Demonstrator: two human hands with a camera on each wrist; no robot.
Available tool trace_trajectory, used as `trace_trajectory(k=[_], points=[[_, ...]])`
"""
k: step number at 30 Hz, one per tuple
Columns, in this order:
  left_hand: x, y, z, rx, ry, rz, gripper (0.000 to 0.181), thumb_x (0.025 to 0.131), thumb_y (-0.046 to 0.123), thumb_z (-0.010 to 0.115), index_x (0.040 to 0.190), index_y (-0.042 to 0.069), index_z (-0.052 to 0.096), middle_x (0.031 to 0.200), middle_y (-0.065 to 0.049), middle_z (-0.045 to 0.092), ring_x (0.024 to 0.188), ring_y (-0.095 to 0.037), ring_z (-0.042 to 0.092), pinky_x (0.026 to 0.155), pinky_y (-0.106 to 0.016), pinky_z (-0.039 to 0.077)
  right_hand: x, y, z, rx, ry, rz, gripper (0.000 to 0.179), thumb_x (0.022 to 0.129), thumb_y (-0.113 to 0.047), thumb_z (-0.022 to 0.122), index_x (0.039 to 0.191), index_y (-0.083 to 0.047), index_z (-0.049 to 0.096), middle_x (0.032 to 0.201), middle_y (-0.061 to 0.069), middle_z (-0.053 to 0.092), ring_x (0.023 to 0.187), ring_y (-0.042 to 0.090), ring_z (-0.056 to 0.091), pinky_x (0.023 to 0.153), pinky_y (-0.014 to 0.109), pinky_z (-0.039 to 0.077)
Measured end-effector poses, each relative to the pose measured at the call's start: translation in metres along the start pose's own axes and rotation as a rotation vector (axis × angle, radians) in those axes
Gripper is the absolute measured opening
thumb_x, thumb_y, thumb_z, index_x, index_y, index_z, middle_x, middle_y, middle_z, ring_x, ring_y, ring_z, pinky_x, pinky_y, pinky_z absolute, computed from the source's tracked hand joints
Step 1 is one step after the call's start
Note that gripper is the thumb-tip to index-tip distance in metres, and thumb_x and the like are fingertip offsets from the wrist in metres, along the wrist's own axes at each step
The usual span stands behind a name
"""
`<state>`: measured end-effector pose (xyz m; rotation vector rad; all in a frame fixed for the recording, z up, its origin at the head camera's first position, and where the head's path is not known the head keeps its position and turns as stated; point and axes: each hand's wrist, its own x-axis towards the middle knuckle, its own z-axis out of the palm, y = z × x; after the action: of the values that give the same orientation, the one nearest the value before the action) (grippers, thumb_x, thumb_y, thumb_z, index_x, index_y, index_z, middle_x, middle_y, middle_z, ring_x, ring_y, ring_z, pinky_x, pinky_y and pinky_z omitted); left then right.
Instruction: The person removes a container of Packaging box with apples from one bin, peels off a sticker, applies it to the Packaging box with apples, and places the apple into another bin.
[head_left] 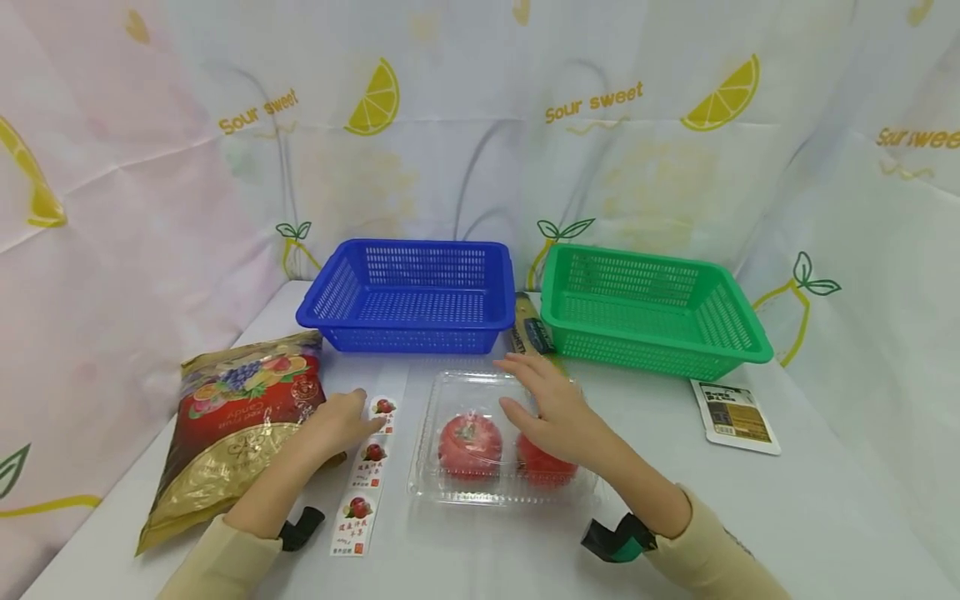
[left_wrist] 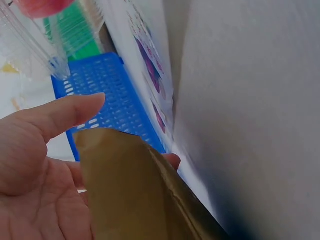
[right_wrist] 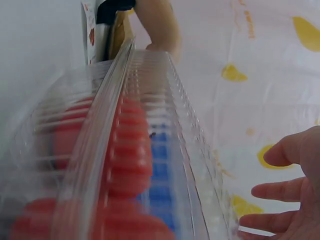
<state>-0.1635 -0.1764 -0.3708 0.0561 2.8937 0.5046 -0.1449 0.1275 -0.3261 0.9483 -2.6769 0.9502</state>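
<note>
A clear plastic clamshell box (head_left: 468,496) stands closed on the table with two round red fruits (head_left: 470,447) inside. Over its right part, my right hand (head_left: 558,417) is held with fingers spread and nothing in them; in the right wrist view the fingers (right_wrist: 277,190) show beside the lid. My left hand (head_left: 333,425) is at the upper end of a strip of fruit stickers (head_left: 358,507), thumb and fingers apart. A gold corner of the candy bag (left_wrist: 125,180) covers part of that hand's fingers in the left wrist view.
The red and gold candy bag (head_left: 243,417) lies left of the stickers. Behind stand a blue basket (head_left: 412,340) and a green basket (head_left: 637,354), with a yellowish packet (head_left: 531,329) between them. A white and brown pouch (head_left: 735,417) lies at right.
</note>
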Motion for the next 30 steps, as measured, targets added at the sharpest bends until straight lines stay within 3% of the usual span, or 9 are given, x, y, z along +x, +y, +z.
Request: trace_trajectory(k=[4,9,18,30], points=[[0.006,0.002,0.002,0.025,-0.009,-0.017,0.050,0.084,0.034,0.064,0.099,-0.012,0.054,0.083,-0.019,0.056,0.068,-0.026,0.050,0.058,-0.037,0.045,0.006,-0.011,0.010,0.013,-0.040,-0.023,0.047,0.091,-0.025,0.054,0.135,-0.013,0.044,0.140,0.009,0.038,0.129,0.027,0.032,0.098,0.053,0.032],[0.008,0.005,0.004,0.051,-0.003,-0.011,0.048,0.079,0.038,0.069,0.088,-0.007,0.056,0.072,-0.010,0.053,0.063,-0.022,0.048,0.053,-0.033,0.042,0.010,-0.020,0.024,0.006,-0.084,-0.051,0.049,0.090,-0.025,0.056,0.136,-0.016,0.042,0.141,0.008,0.036,0.129,0.026,0.031,0.099,0.051,0.033],[0.005,0.007,0.007,0.097,-0.014,-0.049,0.055,0.069,0.045,0.076,0.089,-0.004,0.058,0.071,-0.009,0.054,0.061,-0.021,0.050,0.052,-0.034,0.044,0.017,-0.032,0.039,-0.024,-0.106,-0.133,0.049,0.091,-0.025,0.055,0.136,-0.016,0.042,0.139,0.008,0.038,0.128,0.020,0.034,0.099,0.039,0.036],[0.010,0.006,0.010,0.211,-0.042,-0.056,0.061,0.062,0.048,0.079,0.094,0.000,0.061,0.078,-0.009,0.058,0.067,-0.023,0.052,0.063,-0.045,0.046,0.019,-0.038,0.044,-0.042,-0.126,-0.136,0.048,0.092,-0.027,0.053,0.137,-0.017,0.041,0.141,0.007,0.036,0.129,0.022,0.033,0.100,0.039,0.035]])
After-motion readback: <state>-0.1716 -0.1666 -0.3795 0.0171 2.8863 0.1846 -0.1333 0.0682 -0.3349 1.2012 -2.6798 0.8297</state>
